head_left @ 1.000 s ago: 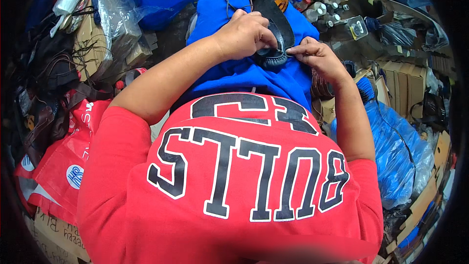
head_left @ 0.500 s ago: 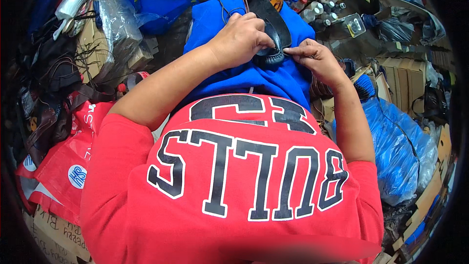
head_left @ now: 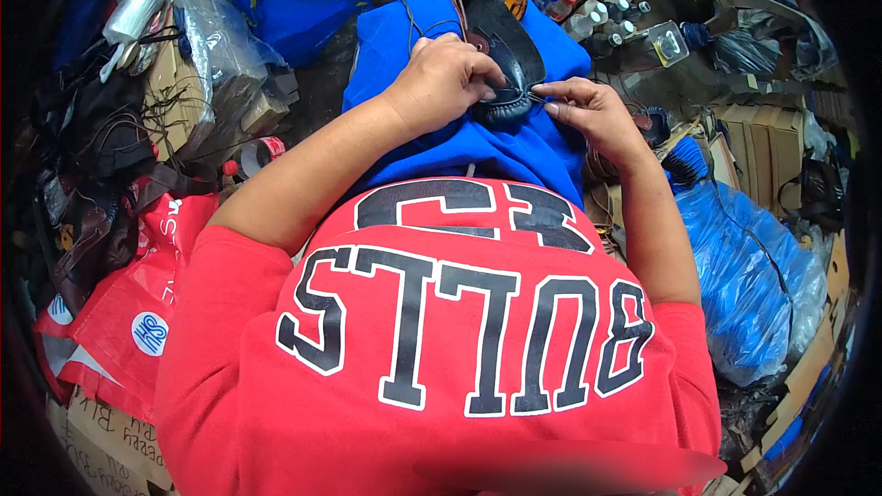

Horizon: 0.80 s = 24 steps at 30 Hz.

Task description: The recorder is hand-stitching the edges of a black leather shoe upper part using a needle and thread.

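Observation:
A black leather shoe (head_left: 512, 57) with a puckered, stitched toe lies on blue cloth (head_left: 386, 32) over my lap, its toe towards me. My left hand (head_left: 447, 76) is over its left side, fingers curled and thumb and forefinger pinched; what they hold is hidden. At the right edge of the toe seam, my right hand (head_left: 585, 112) pinches a thin dark thread (head_left: 540, 97) between thumb and forefinger. A reddish-brown edge runs along the shoe's far left side.
Several small bottles (head_left: 606, 14) stand at the far right. A blue bag (head_left: 294, 5) lies at the far left, a red bag (head_left: 129, 298) at the near left. On the right are cardboard pieces (head_left: 758, 152) and a blue plastic bundle (head_left: 735, 276).
The fingertips of my left hand have shifted left, away from the toe seam. My right thumb and forefinger have moved slightly at the shoe's edge. The shoe stays nearly in place.

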Each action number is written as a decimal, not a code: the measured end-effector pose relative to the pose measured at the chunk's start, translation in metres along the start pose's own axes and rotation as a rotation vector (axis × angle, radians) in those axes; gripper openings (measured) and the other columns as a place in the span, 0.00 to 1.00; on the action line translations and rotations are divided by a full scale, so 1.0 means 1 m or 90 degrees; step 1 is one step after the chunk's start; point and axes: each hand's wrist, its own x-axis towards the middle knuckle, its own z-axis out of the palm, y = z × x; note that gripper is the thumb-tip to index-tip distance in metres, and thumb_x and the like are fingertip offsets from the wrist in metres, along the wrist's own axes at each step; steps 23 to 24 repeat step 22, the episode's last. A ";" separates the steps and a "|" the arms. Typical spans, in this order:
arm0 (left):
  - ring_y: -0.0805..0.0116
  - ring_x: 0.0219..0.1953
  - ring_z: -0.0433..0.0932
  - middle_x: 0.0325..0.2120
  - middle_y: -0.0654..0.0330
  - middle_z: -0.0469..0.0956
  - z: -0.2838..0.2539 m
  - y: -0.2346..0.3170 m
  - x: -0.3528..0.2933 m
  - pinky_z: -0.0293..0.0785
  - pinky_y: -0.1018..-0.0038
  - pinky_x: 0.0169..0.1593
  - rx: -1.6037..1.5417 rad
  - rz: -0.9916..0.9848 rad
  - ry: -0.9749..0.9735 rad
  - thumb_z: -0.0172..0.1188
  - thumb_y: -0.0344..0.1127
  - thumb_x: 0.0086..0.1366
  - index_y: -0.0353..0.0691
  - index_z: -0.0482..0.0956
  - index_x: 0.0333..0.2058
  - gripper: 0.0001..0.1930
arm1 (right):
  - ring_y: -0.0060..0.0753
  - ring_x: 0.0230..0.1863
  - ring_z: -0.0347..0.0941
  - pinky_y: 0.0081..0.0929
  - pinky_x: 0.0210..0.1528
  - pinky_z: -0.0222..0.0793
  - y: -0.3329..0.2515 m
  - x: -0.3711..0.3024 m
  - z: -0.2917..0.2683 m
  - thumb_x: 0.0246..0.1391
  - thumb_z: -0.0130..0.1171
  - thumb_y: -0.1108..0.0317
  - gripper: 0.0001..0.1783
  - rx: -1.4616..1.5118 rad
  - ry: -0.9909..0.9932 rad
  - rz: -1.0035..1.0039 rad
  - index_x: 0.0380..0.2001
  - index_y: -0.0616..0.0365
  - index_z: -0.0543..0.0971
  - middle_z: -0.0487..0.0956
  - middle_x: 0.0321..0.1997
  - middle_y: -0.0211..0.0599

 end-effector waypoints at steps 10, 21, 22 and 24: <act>0.69 0.23 0.77 0.20 0.61 0.78 0.014 0.005 0.013 0.70 0.73 0.31 -0.115 -0.193 -0.076 0.67 0.32 0.48 0.41 0.81 0.30 0.09 | 0.14 0.35 0.71 0.16 0.42 0.68 -0.008 0.009 0.002 0.48 0.63 0.72 0.14 0.109 -0.008 0.063 0.40 0.61 0.80 0.79 0.35 0.26; 0.62 0.43 0.72 0.28 0.65 0.79 -0.007 0.020 0.033 0.58 0.61 0.48 0.119 -0.022 -0.220 0.64 0.37 0.50 0.48 0.82 0.30 0.06 | 0.15 0.34 0.72 0.15 0.40 0.68 -0.017 0.017 0.003 0.47 0.63 0.75 0.08 -0.066 -0.028 -0.001 0.34 0.61 0.80 0.80 0.33 0.28; 0.62 0.44 0.73 0.30 0.64 0.80 -0.011 0.021 0.033 0.60 0.61 0.46 0.139 -0.013 -0.225 0.64 0.36 0.50 0.48 0.82 0.31 0.07 | 0.16 0.34 0.72 0.15 0.40 0.68 -0.015 0.018 0.004 0.47 0.63 0.75 0.08 -0.052 -0.010 -0.012 0.34 0.59 0.80 0.80 0.33 0.27; 0.62 0.44 0.73 0.30 0.64 0.80 -0.011 0.021 0.033 0.60 0.61 0.46 0.139 -0.013 -0.225 0.64 0.36 0.50 0.48 0.82 0.31 0.07 | 0.16 0.34 0.72 0.15 0.40 0.68 -0.015 0.018 0.004 0.47 0.63 0.75 0.08 -0.052 -0.010 -0.012 0.34 0.59 0.80 0.80 0.33 0.27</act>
